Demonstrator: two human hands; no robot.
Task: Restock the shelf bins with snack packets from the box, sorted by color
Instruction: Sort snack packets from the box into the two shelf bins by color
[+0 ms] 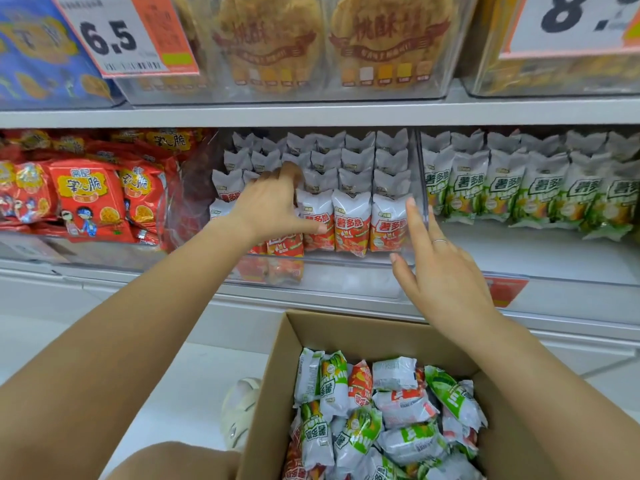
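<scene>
In front of me the clear plastic shelf bin (398, 271) holds rows of red-and-white snack packets (351, 223); the brown cardboard box (273, 393) below holds mixed packets. My left hand (273, 206), fingers spread, tidies the rows, and my right hand (440, 268) hovers flat, empty. Next, I think, a red packet from the box.
</scene>
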